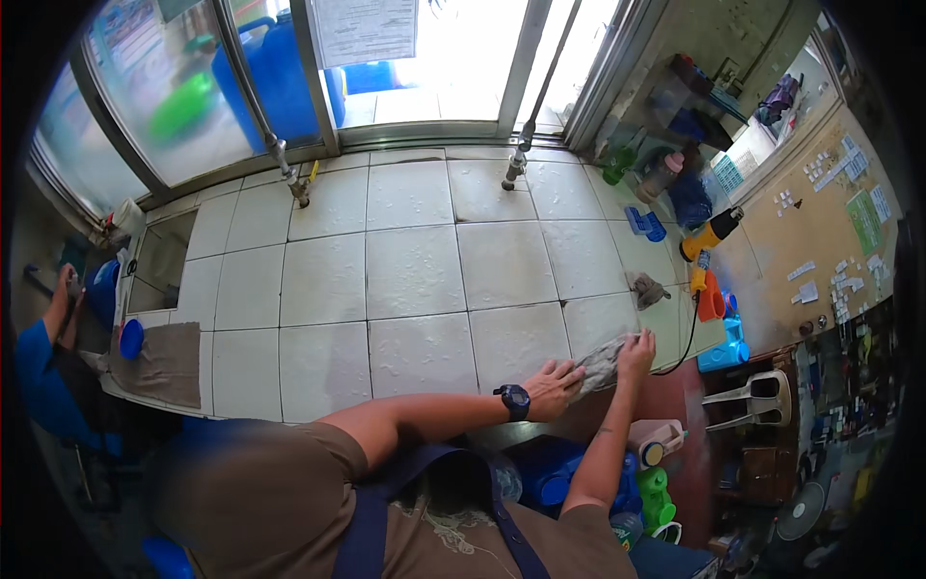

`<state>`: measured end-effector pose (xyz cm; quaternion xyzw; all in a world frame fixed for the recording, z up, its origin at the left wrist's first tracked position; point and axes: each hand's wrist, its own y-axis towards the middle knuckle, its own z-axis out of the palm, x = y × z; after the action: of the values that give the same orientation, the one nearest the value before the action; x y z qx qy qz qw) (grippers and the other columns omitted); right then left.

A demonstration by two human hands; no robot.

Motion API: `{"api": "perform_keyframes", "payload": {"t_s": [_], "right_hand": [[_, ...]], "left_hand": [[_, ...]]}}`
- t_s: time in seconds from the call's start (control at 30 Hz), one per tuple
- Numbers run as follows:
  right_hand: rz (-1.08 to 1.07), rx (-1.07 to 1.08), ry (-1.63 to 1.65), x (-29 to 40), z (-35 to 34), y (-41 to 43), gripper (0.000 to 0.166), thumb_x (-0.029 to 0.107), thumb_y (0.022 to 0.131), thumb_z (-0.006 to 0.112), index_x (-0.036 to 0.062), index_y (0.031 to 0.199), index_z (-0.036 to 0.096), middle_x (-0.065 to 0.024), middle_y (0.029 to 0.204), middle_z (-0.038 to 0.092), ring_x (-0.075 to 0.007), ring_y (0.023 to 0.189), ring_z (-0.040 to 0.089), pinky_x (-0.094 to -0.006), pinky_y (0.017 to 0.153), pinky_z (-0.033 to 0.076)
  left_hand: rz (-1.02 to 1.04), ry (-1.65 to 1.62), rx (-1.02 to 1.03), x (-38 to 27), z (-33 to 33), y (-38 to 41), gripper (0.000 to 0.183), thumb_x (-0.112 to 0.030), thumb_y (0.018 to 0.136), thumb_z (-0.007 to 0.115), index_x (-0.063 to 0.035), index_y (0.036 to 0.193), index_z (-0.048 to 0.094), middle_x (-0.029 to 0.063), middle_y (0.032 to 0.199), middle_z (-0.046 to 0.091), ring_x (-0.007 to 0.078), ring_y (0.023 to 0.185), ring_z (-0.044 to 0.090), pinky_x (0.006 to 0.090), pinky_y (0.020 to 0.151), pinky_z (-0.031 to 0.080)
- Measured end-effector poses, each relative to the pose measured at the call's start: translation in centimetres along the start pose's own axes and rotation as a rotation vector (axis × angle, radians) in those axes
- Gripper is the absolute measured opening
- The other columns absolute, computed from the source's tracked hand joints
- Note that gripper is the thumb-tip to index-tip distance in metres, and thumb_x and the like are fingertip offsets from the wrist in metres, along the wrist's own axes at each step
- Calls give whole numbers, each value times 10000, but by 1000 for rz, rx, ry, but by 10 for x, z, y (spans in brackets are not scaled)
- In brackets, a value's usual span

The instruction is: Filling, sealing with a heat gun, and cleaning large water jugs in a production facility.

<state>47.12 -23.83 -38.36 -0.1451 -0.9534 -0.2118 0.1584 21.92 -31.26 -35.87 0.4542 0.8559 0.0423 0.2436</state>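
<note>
At the near right edge of a wet white tiled counter (416, 268), a crumpled grey cloth (602, 364) lies between my two hands. My left hand (555, 391), below a dark wristwatch (514, 402), rests against the cloth's left end with the fingers loosely spread. My right hand (636, 353) grips the cloth's right end with bent fingers. Beyond it, a small grey-brown rag (650, 291) lies bunched on the tiles. Water drops and streaks show across the counter's middle.
Metal pipes with valves (296, 189) (515, 170) rise from the counter's far side. At right are a blue plastic item (645, 224), a yellow-black heat gun (710, 233) and its cord. A sink basin (160, 253) and a co-worker's hands (71, 286) are left. Jugs (657, 499) stand below.
</note>
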Motion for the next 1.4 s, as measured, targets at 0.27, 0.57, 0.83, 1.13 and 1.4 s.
{"api": "perform_keyframes", "payload": {"t_s": [0.27,0.57,0.83,1.13,1.4], "right_hand": [[18,-162,-196,24,61,-14,510,81,847,483,-127,1313,465,-290,1403,445,-449,1331,375,-450,1150,274],[-361,116,183,205,169,3,538,47,814,439,-115,1324,496,-301,1470,383,-445,1416,276,-445,1192,214],[-796,38,367,500,276,-77,526,39,805,440,-133,1300,485,-332,1438,401,-491,1381,317,-475,1185,235],[-773,244,640,852,296,-288,459,65,827,460,-136,1235,521,-305,1425,411,-464,1375,308,-463,1149,261],[-1319,831,781,981,304,-367,319,8,715,531,-5,1012,649,-182,1157,611,-360,1068,539,-394,921,456]], "left_hand": [[-31,-59,-34,10,27,-22,499,-156,913,478,35,1373,450,218,1531,315,399,1430,272,500,1158,256],[-302,-17,-140,83,-18,-119,505,-128,892,475,72,1355,452,239,1525,333,403,1446,260,500,1180,228],[-670,209,-439,180,-106,-273,469,-101,825,531,69,1262,547,243,1459,437,409,1381,380,510,1146,269],[-1090,619,-511,262,-256,-550,404,-100,777,602,-7,1170,617,126,1383,548,395,1308,461,548,1102,306],[-1258,550,-463,295,-314,-628,244,-78,716,609,-35,954,643,118,1126,630,359,982,565,466,844,449]]}}
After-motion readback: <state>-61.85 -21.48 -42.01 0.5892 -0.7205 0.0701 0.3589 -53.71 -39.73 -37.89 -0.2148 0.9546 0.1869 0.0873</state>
